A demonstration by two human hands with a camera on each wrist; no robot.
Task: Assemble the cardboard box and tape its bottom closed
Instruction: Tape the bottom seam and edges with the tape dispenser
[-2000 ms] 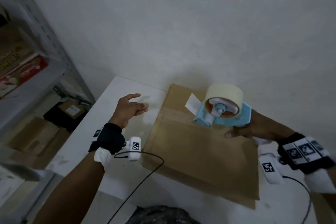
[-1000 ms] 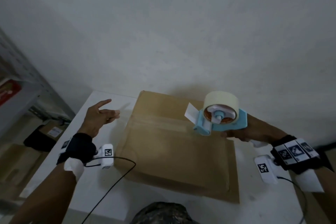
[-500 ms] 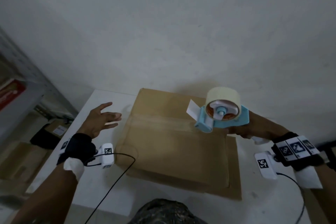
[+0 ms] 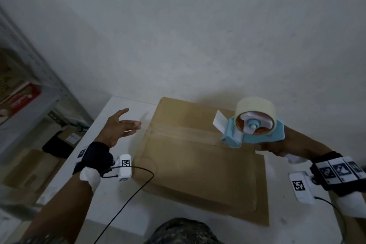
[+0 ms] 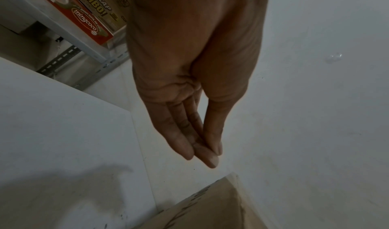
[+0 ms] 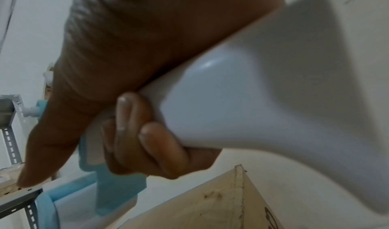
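With the right hand (image 4: 277, 147) gripping the tape dispenser (image 4: 254, 126), the empty, spread left hand (image 4: 118, 127) should steady the cardboard box (image 4: 198, 164) before taping.

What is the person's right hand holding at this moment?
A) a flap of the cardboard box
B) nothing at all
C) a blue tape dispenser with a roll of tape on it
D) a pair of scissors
C: the right hand grips the handle of the blue tape dispenser, raised above the cardboard box, while the left hand is open and empty.
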